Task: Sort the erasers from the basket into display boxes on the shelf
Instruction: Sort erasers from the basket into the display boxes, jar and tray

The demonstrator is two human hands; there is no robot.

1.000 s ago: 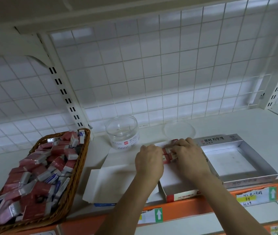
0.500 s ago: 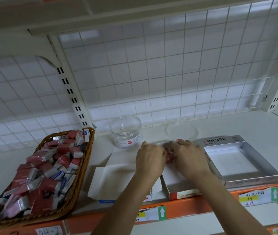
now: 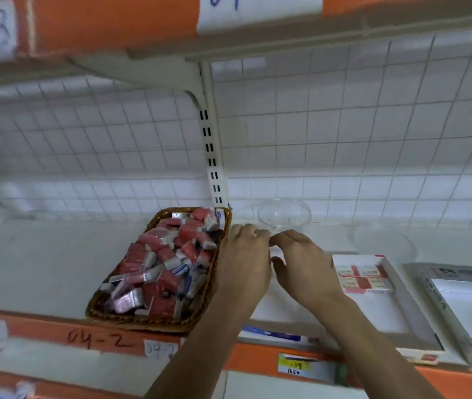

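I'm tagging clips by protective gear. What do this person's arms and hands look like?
The left forearm and right forearm are bare, with no sleeve in view. The left hand and the right hand wear no gloves, and no watch or band shows at either wrist. A small pale spot on a left finger is too blurred to call a ring.

The white shelf [image 3: 42,263] carried a wicker basket [image 3: 154,323] at its front edge. A clear jar [image 3: 283,214] and a lid [image 3: 384,243] sat near the back. A white box [image 3: 387,318] and a silver box [image 3: 464,306] lay rightward, side by side.
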